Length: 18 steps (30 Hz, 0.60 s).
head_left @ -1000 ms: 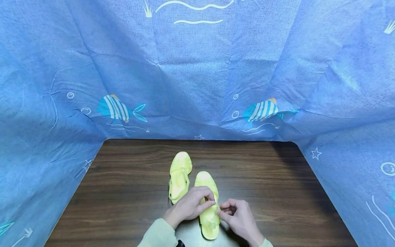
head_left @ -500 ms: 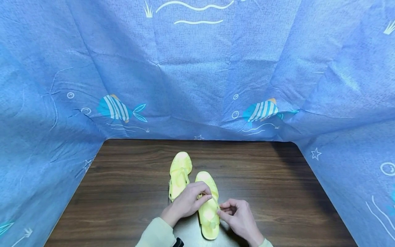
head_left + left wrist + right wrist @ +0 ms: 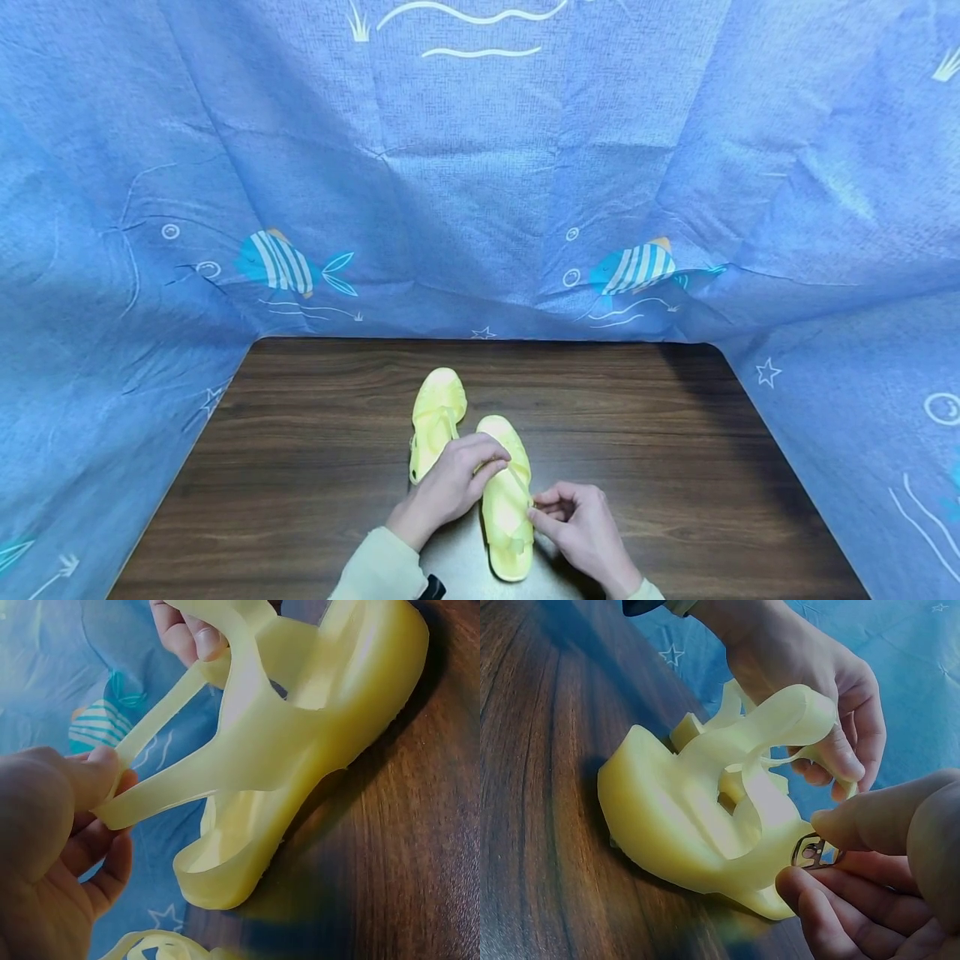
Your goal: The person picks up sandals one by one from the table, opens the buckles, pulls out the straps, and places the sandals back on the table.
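Observation:
A pale yellow jelly sandal (image 3: 507, 521) lies toe-away on the table between both hands in the head view. My left hand (image 3: 446, 487), on its left side, pinches the thin sandal strap (image 3: 163, 712) between thumb and fingers. The strap runs taut from there toward the right hand in the left wrist view. On the sandal's right side my right hand (image 3: 583, 533) pinches the small metal buckle (image 3: 814, 852) between thumb and fingertips. Farther back and to the left stands the second yellow sandal (image 3: 435, 417), its heel partly hidden behind my left hand.
The dark wood-grain table (image 3: 637, 433) carries both sandals. A blue cloth (image 3: 465, 192) printed with fish and stars hangs behind the table and along its sides. A dark band (image 3: 432, 588) shows at the left wrist.
My left hand has moved away from the body and slightly left, drawing the strap across the near sandal. The right hand and both sandals stay nearly in place.

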Each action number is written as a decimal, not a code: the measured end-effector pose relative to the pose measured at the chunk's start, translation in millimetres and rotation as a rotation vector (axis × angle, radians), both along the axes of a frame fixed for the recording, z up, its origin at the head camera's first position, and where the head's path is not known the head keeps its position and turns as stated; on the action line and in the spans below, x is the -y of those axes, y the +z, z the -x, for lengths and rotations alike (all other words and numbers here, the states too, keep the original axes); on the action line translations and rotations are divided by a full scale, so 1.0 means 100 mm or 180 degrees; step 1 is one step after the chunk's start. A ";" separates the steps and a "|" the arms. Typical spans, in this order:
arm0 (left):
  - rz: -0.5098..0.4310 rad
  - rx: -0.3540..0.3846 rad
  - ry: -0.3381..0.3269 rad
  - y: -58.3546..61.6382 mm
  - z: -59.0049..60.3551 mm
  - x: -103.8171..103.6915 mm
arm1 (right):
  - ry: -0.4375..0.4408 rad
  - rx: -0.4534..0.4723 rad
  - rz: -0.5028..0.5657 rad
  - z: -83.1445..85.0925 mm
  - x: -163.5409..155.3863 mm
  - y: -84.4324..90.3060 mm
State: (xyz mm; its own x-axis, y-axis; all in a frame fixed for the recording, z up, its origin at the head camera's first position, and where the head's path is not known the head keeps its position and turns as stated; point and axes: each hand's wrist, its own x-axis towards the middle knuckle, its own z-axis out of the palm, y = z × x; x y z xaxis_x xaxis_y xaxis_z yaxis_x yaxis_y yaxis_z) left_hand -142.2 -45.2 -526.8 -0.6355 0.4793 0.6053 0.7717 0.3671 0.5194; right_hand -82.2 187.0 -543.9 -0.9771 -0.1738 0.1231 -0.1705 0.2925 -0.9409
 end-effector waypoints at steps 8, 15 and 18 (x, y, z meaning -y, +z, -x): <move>0.0167 -0.0220 0.0071 0.02 0.01 0.00 | -0.0055 0.0030 0.0010 0.00 0.00 -0.02; 0.0796 -0.0408 0.0114 0.02 -0.02 -0.05 | -0.0065 -0.0021 -0.0023 -0.01 0.00 -0.03; 0.0904 -0.0475 0.0088 0.01 -0.05 -0.10 | -0.0043 -0.0083 -0.0040 -0.01 0.01 -0.04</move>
State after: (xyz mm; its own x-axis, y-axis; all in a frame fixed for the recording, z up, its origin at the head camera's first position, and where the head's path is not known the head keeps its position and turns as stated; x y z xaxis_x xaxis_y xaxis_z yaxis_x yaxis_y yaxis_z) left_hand -137.3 -35.2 -525.3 -0.5649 0.6263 0.5372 0.8193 0.5032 0.2749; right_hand -81.6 185.7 -547.7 -0.9758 -0.1623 0.1465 -0.1910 0.3067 -0.9324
